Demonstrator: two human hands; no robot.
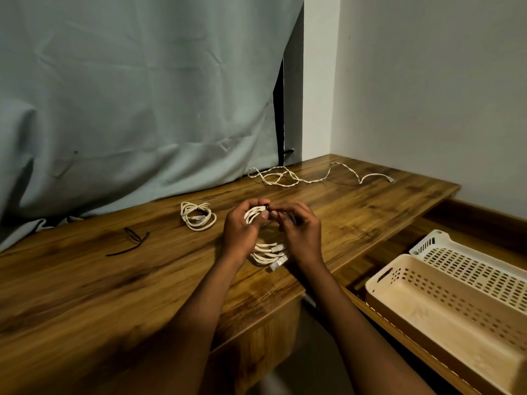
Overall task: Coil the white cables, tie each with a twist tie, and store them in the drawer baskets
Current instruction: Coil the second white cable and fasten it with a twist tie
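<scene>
My left hand (242,228) grips a coiled white cable (266,253); my right hand (299,226) pinches a dark twist tie (267,207) onto it. Loosening either grip may spring the loops apart.

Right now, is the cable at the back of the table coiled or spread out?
Spread out. The far cable lies in loose, wandering loops across the table, with no tie visible on it.
</scene>
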